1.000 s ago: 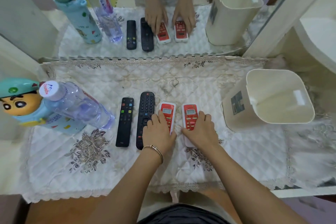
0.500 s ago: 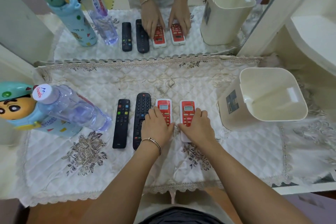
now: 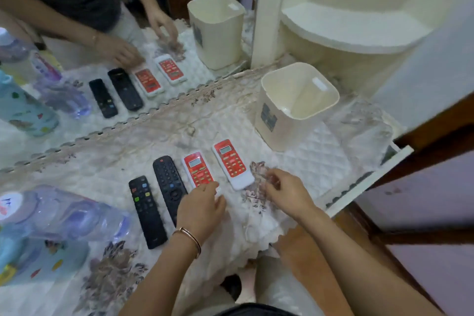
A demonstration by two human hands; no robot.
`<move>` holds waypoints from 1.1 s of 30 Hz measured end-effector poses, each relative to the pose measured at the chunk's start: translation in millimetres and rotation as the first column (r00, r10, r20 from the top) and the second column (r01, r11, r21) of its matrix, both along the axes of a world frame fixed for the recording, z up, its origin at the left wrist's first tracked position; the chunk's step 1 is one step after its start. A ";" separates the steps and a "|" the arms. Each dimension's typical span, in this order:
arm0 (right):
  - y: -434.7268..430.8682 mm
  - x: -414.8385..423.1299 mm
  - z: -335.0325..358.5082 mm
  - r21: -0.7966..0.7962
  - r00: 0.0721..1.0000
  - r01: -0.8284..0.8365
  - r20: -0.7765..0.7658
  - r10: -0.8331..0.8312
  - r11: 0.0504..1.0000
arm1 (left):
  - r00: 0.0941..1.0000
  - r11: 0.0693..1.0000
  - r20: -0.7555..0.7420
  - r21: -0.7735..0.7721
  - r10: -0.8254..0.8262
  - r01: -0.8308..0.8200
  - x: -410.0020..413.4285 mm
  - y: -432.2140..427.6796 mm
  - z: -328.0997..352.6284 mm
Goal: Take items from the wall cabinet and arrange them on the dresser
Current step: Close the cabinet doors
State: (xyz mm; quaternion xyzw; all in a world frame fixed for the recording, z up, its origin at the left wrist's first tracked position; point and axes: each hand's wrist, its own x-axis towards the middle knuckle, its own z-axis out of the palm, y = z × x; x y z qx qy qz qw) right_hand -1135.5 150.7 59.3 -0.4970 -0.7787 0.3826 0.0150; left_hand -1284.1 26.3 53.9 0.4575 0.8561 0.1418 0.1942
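four remotes lie in a row on the quilted white cloth [image 3: 307, 161] of the dresser: a short black remote [image 3: 147, 210], a longer black remote [image 3: 168, 182], and two red-faced white remotes [image 3: 198, 172] [image 3: 232, 163] with small grey screens. the left hand [image 3: 201, 209] rests loose on the nearer red one, fingers lightly curled. the right hand [image 3: 287, 194] is just beside the other, fingers half bent, holding nothing.

quilted cloth [image 3: 307, 161] over dresser, four remotes [image 3: 169, 182] in a row, cream bin [image 3: 282, 126], bottles [image 3: 64, 213]
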 end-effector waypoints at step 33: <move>-866.2 273.1 -63.9 -0.496 -0.864 0.166 0.343 -0.368 -0.852 | -0.152 -0.463 0.581 -0.434 -0.799 0.773 505.5 -407.2 -64.3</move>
